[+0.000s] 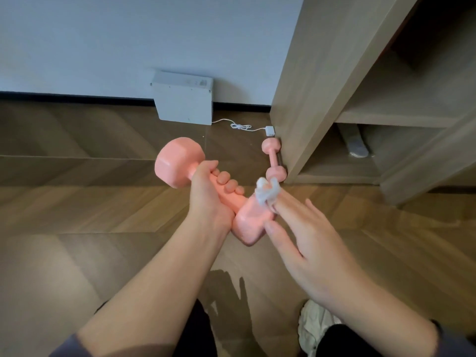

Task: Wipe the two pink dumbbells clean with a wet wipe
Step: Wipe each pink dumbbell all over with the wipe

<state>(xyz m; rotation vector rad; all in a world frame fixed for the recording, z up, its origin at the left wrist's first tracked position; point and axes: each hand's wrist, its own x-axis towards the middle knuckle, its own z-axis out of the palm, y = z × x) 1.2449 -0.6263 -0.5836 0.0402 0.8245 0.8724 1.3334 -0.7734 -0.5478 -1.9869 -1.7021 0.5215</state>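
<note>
While my left grip clasps the dumbbell, my right grip, fingers straight, presses the wipe on its end.

near dumbbell: salmon pink throughout, no marking seen. far dumbbell: the same pink is noted. wet wipe: white, faintly translucent. floor: brown wood grain, laid in a chevron pattern of lighter and darker bands. wall: plain pale blue-grey is recorded. skirting: black. box: pale grey-white. cable and plug block: white. cabinet: light tan wood grain. shoe: off-white. trousers: black. sleeve: grey-purple.
</note>
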